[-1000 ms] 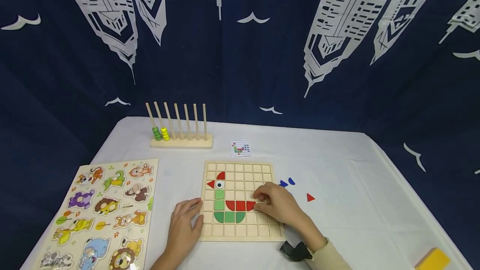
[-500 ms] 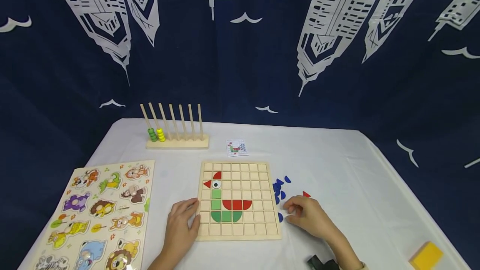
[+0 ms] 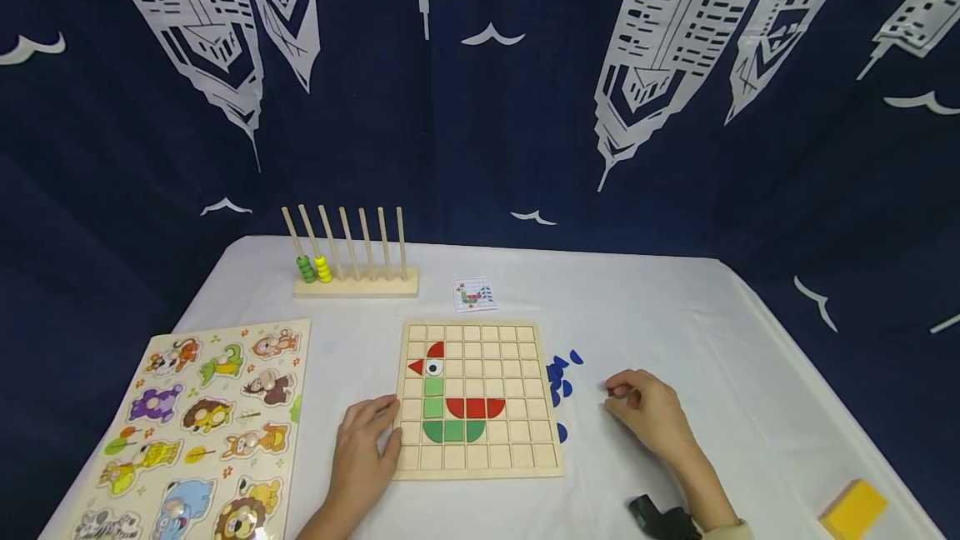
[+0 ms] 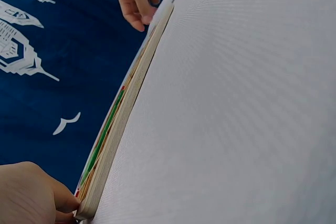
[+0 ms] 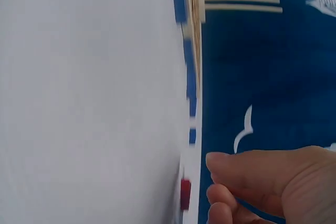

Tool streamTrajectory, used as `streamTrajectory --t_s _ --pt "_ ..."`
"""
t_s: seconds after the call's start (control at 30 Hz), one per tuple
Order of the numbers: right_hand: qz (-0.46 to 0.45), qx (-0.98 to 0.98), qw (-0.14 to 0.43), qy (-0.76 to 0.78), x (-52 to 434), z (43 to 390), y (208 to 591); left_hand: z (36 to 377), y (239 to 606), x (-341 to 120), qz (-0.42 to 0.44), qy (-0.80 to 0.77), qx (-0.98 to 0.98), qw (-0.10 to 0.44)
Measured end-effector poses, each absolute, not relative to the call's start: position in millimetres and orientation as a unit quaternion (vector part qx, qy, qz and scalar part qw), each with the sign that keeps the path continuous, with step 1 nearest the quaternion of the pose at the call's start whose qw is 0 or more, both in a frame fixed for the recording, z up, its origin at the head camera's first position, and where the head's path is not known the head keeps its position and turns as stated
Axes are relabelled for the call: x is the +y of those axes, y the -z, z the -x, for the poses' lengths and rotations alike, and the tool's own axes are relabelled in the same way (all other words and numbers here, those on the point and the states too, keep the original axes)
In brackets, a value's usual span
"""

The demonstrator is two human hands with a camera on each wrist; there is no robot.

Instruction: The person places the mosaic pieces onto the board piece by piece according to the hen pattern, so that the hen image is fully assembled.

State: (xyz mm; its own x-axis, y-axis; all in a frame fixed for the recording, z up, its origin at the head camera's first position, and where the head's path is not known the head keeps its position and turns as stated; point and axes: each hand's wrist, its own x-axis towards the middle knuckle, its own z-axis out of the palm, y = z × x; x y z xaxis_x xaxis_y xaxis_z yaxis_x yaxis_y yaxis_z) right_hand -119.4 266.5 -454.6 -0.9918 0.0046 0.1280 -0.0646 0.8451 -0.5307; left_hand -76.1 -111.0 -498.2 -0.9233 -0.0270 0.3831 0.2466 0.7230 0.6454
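My left hand [image 3: 364, 447] rests at the left edge of a wooden grid board [image 3: 517, 348], fingers on its rim. Red and green tiles [image 3: 454, 431] and a round eye tile form a bird on the board. To the board's right, my right hand [image 3: 648, 412] reaches down with thumb and fingers bent around a red triangle tile [image 3: 611, 392], mostly hidden under the fingertips. In the right wrist view this red tile [image 5: 185, 194] shows at the table, with a gap between it and the fingertips. Several blue half-round tiles [image 3: 555, 373] lie between the board and that hand.
A small pattern card [image 3: 474, 294] lies behind the board. A wooden peg stand [image 3: 356, 283] with green and yellow beads stands at the back left. An animal puzzle board [image 3: 225, 423] lies left, a yellow block [image 3: 853, 509] at front right.
My right hand has left the board, where it was at the red tiles, and moved right past the blue tiles to the red triangle tile. My left hand stays at the board's edge.
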Motion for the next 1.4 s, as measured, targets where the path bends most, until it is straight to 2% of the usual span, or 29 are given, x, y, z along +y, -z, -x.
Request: streamTrajectory --t_s 0.1,0.23,0.47,0.63,0.83,1.13,1.4 --pt "-0.015 -0.960 0.077 -0.269 279.2 126.0 457.5 76.5 498.0 -111.3 0.059 0.368 -0.909 0.185" --pt "-0.033 -0.961 0.064 -0.266 286.3 132.8 462.9 76.8 498.7 -111.4 0.057 0.370 -0.909 0.183" --pt "-0.034 -0.957 0.044 -0.285 286.4 136.7 467.5 77.4 499.1 -111.3 0.058 0.371 -0.909 0.183" --pt "-0.018 -0.954 0.052 -0.293 279.2 134.5 464.9 77.5 497.5 -110.3 0.062 0.370 -0.909 0.181" --pt "-0.070 -0.940 0.064 -0.327 229.5 122.2 453.8 76.9 498.7 -110.9 0.056 0.366 -0.910 0.186" --pt "-0.246 -0.899 -0.020 -0.362 131.2 97.1 445.1 77.4 502.0 -110.4 0.063 0.364 -0.908 0.200" --pt "-0.281 -0.897 -0.033 -0.340 99.3 89.7 452.4 77.8 501.2 -111.4 0.058 0.366 -0.911 0.183"
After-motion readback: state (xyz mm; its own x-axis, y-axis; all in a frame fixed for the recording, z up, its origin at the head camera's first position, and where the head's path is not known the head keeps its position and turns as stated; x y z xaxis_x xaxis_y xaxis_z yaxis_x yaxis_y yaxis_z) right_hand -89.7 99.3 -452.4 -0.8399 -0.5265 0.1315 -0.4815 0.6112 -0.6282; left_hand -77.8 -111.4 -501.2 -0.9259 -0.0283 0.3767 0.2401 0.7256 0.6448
